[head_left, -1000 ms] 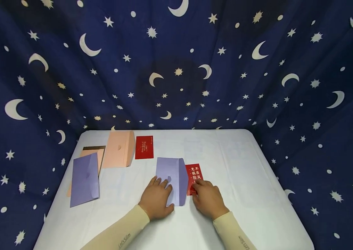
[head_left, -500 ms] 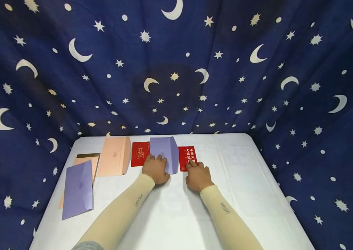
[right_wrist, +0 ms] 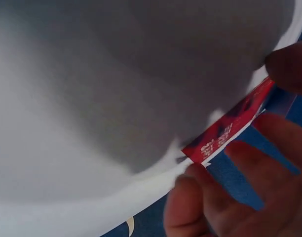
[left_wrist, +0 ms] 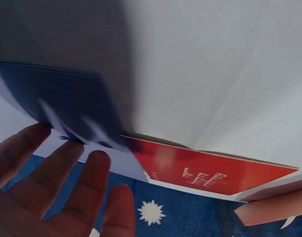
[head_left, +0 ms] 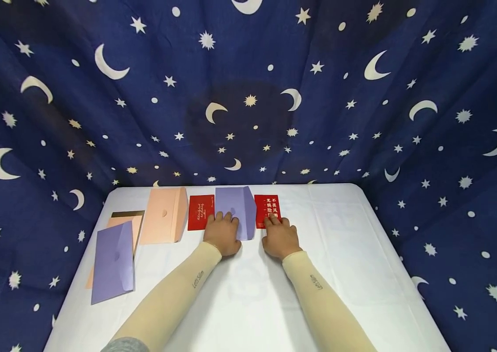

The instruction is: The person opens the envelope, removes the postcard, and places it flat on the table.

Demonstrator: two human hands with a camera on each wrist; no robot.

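My left hand (head_left: 223,234) rests its extended fingertips on the lower part of a purple envelope (head_left: 232,198), whose pointed flap faces right. In the left wrist view the fingers are spread over the envelope (left_wrist: 57,91), shading it. My right hand (head_left: 282,238) touches the lower part of a red card (head_left: 268,201) with white Chinese characters, just right of that envelope. From the right wrist the card (right_wrist: 225,131) lies flat on the white cloth, fingertips at its edge. Another red card (head_left: 200,211), with pale script, lies close to the left of the purple envelope.
A peach envelope (head_left: 162,220) lies left of the cards, flap to the right. Farther left, a second purple envelope (head_left: 114,264) overlaps a peach one (head_left: 127,220) with a dark brown strip above it. A starry blue curtain (head_left: 248,122) encloses the white table (head_left: 248,303).
Both hands have slid away from me, taking the purple envelope and the red card to the back row beside the other red card. In the last half second they have barely moved.
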